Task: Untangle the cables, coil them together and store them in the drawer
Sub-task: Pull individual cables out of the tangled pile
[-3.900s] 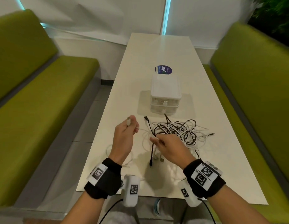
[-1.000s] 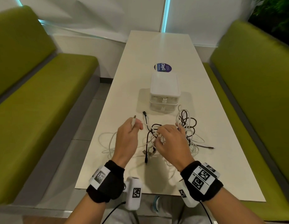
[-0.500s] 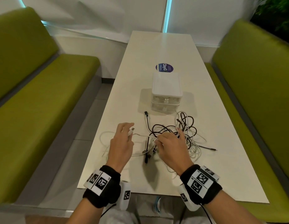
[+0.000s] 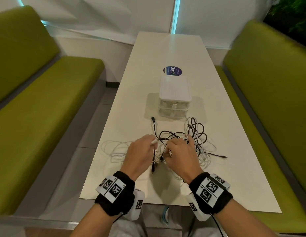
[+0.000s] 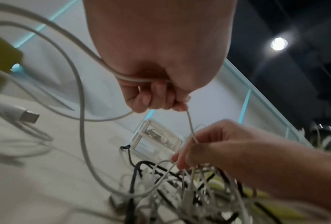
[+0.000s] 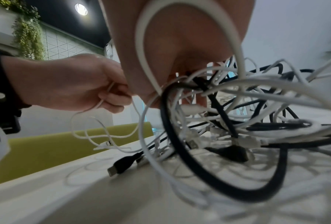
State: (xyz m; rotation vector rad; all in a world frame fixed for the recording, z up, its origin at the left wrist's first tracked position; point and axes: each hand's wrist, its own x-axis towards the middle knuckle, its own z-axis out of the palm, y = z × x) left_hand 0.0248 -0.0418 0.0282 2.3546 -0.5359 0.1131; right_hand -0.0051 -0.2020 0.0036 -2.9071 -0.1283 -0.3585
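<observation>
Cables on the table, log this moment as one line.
stage: untangling | left hand: pinches white cable | right hand: holds cable tangle | drawer box: closed | coiling: not begun

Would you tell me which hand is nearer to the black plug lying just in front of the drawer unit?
Left. The left hand sits just below the black plug; the right hand is further off to its right.

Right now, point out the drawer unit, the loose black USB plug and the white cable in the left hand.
drawer unit (image 4: 174, 88), head view, on its white top.
black USB plug (image 6: 120, 166), right wrist view, on the plug body.
white cable (image 5: 191, 127), left wrist view, strand below the left hand (image 5: 156, 60).
</observation>
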